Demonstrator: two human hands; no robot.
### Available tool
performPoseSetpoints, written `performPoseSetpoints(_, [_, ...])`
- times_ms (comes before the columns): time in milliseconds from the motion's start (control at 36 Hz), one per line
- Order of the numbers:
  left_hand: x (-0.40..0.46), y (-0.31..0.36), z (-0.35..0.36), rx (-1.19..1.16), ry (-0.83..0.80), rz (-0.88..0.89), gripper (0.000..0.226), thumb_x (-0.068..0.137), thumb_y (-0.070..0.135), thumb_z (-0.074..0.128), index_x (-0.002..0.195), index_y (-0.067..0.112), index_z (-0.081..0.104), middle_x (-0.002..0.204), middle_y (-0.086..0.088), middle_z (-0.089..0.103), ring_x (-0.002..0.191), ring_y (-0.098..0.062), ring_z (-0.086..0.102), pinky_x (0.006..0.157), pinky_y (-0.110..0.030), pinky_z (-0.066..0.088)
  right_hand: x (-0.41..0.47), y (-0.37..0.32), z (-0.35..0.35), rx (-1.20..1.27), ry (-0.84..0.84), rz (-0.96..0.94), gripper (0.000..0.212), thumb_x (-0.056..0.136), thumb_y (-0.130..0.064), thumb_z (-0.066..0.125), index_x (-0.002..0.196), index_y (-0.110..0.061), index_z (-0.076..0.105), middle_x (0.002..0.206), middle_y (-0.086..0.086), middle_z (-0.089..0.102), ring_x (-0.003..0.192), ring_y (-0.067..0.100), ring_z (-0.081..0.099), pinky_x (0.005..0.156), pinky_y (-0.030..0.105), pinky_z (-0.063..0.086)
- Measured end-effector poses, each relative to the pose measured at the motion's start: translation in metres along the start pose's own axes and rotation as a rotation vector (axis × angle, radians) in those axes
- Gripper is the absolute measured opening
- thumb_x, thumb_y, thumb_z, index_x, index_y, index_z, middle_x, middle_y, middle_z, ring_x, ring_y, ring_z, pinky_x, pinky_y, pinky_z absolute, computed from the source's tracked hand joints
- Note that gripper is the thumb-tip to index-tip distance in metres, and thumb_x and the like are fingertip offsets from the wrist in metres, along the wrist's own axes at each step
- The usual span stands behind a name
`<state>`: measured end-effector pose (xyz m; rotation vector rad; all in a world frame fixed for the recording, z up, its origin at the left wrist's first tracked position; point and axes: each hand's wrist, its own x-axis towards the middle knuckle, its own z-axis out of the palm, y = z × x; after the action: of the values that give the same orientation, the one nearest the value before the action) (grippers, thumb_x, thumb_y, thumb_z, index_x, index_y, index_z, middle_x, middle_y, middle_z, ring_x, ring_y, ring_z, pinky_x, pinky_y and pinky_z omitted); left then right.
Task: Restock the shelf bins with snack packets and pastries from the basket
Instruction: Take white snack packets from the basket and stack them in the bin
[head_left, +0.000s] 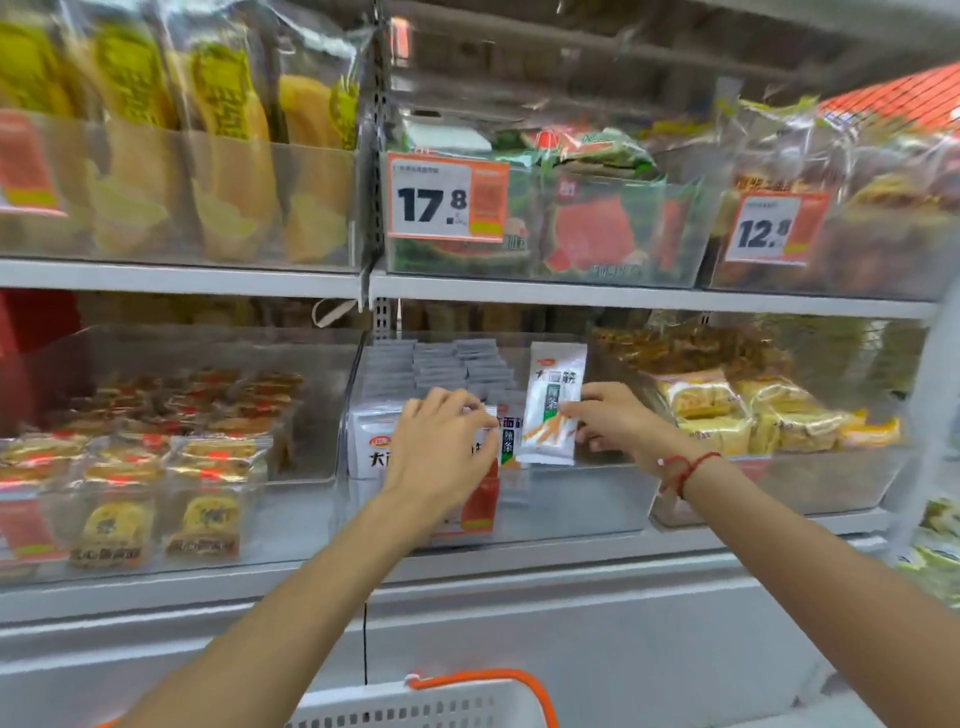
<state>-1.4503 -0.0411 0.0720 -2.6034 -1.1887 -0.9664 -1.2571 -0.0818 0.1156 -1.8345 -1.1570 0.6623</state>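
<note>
We've got both hands in the middle clear bin (597, 499) on the lower shelf. R hand (618, 421) pinches a white packet (553, 410) by its right edge, thumb on the front, packet upright and raised above the bin's front lip. L hand (447, 447) sits just left of it, fingers curled over the tops of the front row of white packets (374, 447), gripping them. Behind both hands, rows of the same packets (441, 364) fill the back-left of the bin. Room: below and right of the R hand the bin floor is bare up to the right wall; nothing packed there. Front lip runs under both wrists, red tag (480, 501) on it below the L hand. Red string (685, 467) on the R wrist. Right of the R hand, next bin holds yellow pastries (727, 410); left of the L hand, bin w/ round cakes (208, 514). Above the hands, shelf edge (623, 296) w/ price tag 17.8 (447, 197). Basket (441, 706), white w/ orange handle, is below the forearms at frame bottom; contents not visible.
</note>
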Motion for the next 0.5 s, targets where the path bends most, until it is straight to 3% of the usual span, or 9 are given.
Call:
performPoseSetpoints(83, [0.004, -0.006, 0.007, 0.016, 0.044, 0.018, 0.034, 0.097, 0.041, 0.04, 0.111, 0.029, 0.069, 0.116, 0.012, 0.057, 0.109, -0.012, 0.045, 0.088, -0.029, 0.026, 0.024, -0.002, 0.011, -0.161, -0.133, 0.016, 0.012, 0.093, -0.013, 0.061, 0.105, -0.01, 0.063, 0.096, 0.01, 0.069, 0.063, 0.012, 0.062, 0.053, 0.019, 0.05])
performPoseSetpoints(194, [0.0, -0.016, 0.015, 0.061, 0.126, 0.084, 0.049, 0.089, 0.042, 0.028, 0.094, 0.025, 0.074, 0.102, 0.008, 0.062, 0.093, -0.015, 0.05, 0.078, -0.029, 0.027, 0.046, 0.0, 0.036, -0.361, -0.229, 0.066, 0.022, 0.088, -0.013, 0.068, 0.107, -0.002, 0.066, 0.103, 0.011, 0.071, 0.081, 0.02, 0.069, 0.074, 0.029, 0.06])
performPoseSetpoints(250, [-0.001, -0.019, 0.017, 0.059, 0.158, 0.081, 0.044, 0.088, 0.039, 0.032, 0.09, 0.025, 0.074, 0.102, 0.007, 0.063, 0.095, -0.015, 0.052, 0.082, -0.03, 0.028, 0.05, 0.001, 0.047, -0.44, -0.218, 0.053, 0.027, 0.08, -0.018, 0.077, 0.104, -0.008, 0.069, 0.098, 0.01, 0.072, 0.083, 0.021, 0.071, 0.08, 0.035, 0.059])
performPoseSetpoints(361, [0.001, -0.021, 0.02, 0.044, 0.165, 0.071, 0.038, 0.088, 0.037, 0.036, 0.087, 0.027, 0.073, 0.114, 0.003, 0.064, 0.109, -0.017, 0.049, 0.099, -0.033, 0.024, 0.057, 0.0, 0.057, -0.557, -0.232, 0.044, 0.035, 0.076, -0.03, 0.081, 0.103, -0.015, 0.066, 0.097, 0.006, 0.07, 0.083, 0.02, 0.07, 0.079, 0.033, 0.059])
performPoseSetpoints(444, [0.0, -0.02, 0.019, 0.037, 0.127, 0.054, 0.041, 0.088, 0.038, 0.033, 0.091, 0.028, 0.072, 0.115, 0.005, 0.064, 0.111, -0.017, 0.051, 0.1, -0.033, 0.024, 0.063, 0.0, 0.062, -0.633, -0.33, 0.037, 0.034, 0.081, -0.035, 0.074, 0.109, -0.016, 0.065, 0.106, 0.005, 0.069, 0.093, 0.021, 0.068, 0.087, 0.038, 0.057])
performPoseSetpoints(500, [0.0, -0.019, 0.019, 0.044, 0.122, 0.042, 0.043, 0.088, 0.039, 0.032, 0.093, 0.029, 0.073, 0.114, 0.006, 0.065, 0.11, -0.016, 0.052, 0.099, -0.032, 0.024, 0.062, 0.0, 0.067, -0.688, -0.408, 0.056, 0.023, 0.088, -0.035, 0.066, 0.1, -0.016, 0.064, 0.101, 0.003, 0.066, 0.094, 0.02, 0.063, 0.088, 0.035, 0.055])
